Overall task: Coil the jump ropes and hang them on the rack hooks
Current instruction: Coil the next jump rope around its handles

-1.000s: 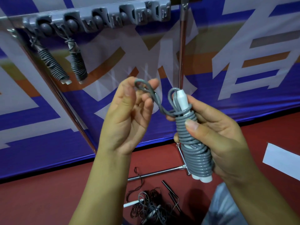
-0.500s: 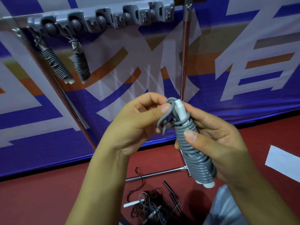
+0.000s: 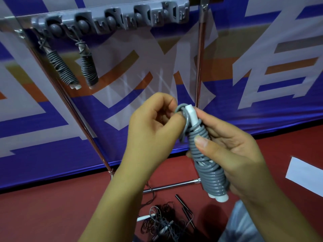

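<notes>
A grey jump rope [image 3: 209,170] is wound tightly round its two white handles, whose ends stick out at top and bottom. My right hand [image 3: 232,151] grips this bundle, thumb pressed across the coils. My left hand [image 3: 152,131] pinches the loose grey loop at the bundle's top, beside the upper white handle tip. The grey hook rack [image 3: 111,18] runs along the top. Two coiled ropes hang from its left hooks: one [image 3: 63,69] far left, one [image 3: 88,67] beside it.
Chrome stand poles [image 3: 199,55] frame the rack, with a crossbar [image 3: 171,186] low on the red floor. A tangle of loose ropes [image 3: 162,222] lies on the floor below my hands. A blue printed banner [image 3: 262,84] hangs behind. White paper [image 3: 307,173] lies at right.
My left hand has dropped from holding the loop up and apart to closing against the bundle's top, bringing the loop down over the upper handle tip. My right hand keeps its grip.
</notes>
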`<action>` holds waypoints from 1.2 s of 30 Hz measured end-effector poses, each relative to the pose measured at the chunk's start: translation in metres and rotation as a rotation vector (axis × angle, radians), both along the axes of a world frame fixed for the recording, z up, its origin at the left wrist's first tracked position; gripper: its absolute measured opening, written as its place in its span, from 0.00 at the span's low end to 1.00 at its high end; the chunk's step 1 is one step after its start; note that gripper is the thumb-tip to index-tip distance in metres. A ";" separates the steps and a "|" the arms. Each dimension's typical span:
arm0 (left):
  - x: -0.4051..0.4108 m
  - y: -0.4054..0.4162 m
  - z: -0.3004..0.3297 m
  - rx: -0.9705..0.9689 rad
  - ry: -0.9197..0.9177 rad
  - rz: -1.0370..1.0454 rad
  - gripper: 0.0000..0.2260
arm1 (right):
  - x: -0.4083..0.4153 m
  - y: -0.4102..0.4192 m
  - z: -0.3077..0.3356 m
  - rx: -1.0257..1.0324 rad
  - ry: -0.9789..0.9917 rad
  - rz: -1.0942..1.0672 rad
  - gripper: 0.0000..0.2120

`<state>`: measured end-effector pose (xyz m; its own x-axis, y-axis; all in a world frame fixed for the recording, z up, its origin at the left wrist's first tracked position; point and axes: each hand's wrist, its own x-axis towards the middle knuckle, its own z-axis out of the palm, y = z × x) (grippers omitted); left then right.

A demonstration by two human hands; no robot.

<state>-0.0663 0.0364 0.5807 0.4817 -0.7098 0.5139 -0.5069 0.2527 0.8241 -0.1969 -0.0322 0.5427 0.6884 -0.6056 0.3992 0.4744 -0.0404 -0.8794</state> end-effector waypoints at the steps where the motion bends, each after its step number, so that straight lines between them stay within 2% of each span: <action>1: -0.002 -0.001 -0.002 -0.025 -0.044 0.056 0.02 | 0.001 0.000 0.000 -0.013 0.003 -0.012 0.25; 5: 0.004 -0.003 -0.016 -0.028 -0.071 0.105 0.02 | 0.006 0.002 -0.007 -0.146 0.057 -0.090 0.24; 9: 0.021 0.001 -0.018 0.051 0.046 -0.184 0.05 | 0.011 0.000 -0.015 -0.335 0.118 -0.234 0.25; 12: 0.038 0.001 -0.015 0.109 0.277 -0.401 0.10 | 0.014 -0.005 -0.016 -0.507 0.167 -0.326 0.27; 14: 0.045 -0.002 -0.013 0.182 0.489 -0.376 0.12 | 0.014 -0.009 -0.018 -0.603 0.219 -0.313 0.28; 16: 0.047 -0.008 -0.015 0.282 0.537 -0.286 0.16 | 0.015 -0.013 -0.021 -0.694 0.272 -0.312 0.27; 18: 0.041 -0.011 -0.015 0.294 0.565 -0.241 0.12 | 0.017 -0.018 -0.024 -0.735 0.304 -0.319 0.27; 19: 0.038 -0.013 -0.015 0.274 0.590 -0.202 0.08 | 0.019 -0.020 -0.025 -0.736 0.318 -0.327 0.27; 20: 0.036 -0.015 -0.015 0.242 0.611 -0.152 0.09 | 0.020 -0.021 -0.025 -0.725 0.331 -0.339 0.27; 23: 0.035 -0.018 -0.017 0.120 0.668 -0.081 0.16 | 0.021 -0.023 -0.026 -0.638 0.339 -0.357 0.27; 26: 0.036 -0.019 -0.017 0.040 0.846 -0.132 0.13 | 0.020 -0.021 -0.026 -0.566 0.298 -0.337 0.26; 30: 0.035 -0.019 -0.019 0.061 1.083 -0.278 0.04 | 0.018 -0.021 -0.022 -0.454 0.287 -0.285 0.26; 32: 0.032 -0.019 -0.022 0.053 1.051 -0.336 0.04 | 0.018 -0.023 -0.024 -0.371 0.269 -0.254 0.27; 36: 0.020 -0.019 -0.020 -0.035 0.793 -0.281 0.02 | 0.022 -0.025 -0.026 -0.265 0.255 -0.244 0.28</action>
